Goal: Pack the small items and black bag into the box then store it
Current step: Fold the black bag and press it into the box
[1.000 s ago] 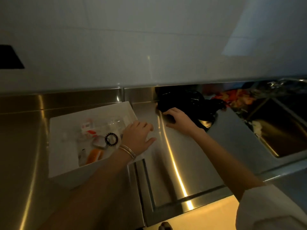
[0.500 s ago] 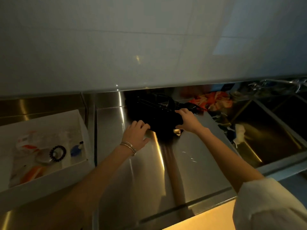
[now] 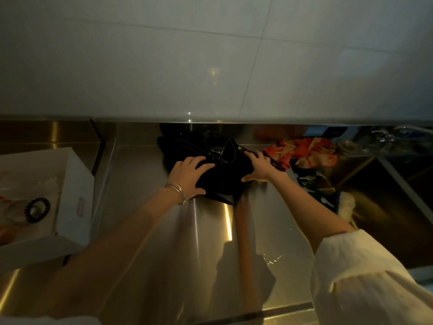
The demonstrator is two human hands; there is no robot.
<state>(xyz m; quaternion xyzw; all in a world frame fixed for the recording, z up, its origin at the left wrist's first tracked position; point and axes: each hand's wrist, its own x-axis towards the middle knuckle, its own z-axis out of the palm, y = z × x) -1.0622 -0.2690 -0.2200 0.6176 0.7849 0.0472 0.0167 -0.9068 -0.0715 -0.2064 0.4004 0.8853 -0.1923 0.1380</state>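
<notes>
The black bag [image 3: 222, 174] lies on the steel counter against the back wall, its thin straps on top. My left hand [image 3: 188, 178] grips its left side, thumb under the near edge. My right hand [image 3: 260, 168] grips its right side. The white box [image 3: 77, 195] stands open at the left edge of the view. Inside it I see a black coiled hair tie [image 3: 37, 209], clear plastic packets and something orange at the lower left.
An orange patterned cloth [image 3: 304, 152] lies right of the bag. A sunken steel sink [image 3: 386, 207] at the right holds small items and a white cloth. Tiled wall rises behind the counter [image 3: 164, 254], whose front edge runs along the bottom.
My left hand left the box and moved right onto the bag. Both hands now hold the bag's sides. The view has shifted right, so the box sits further left.
</notes>
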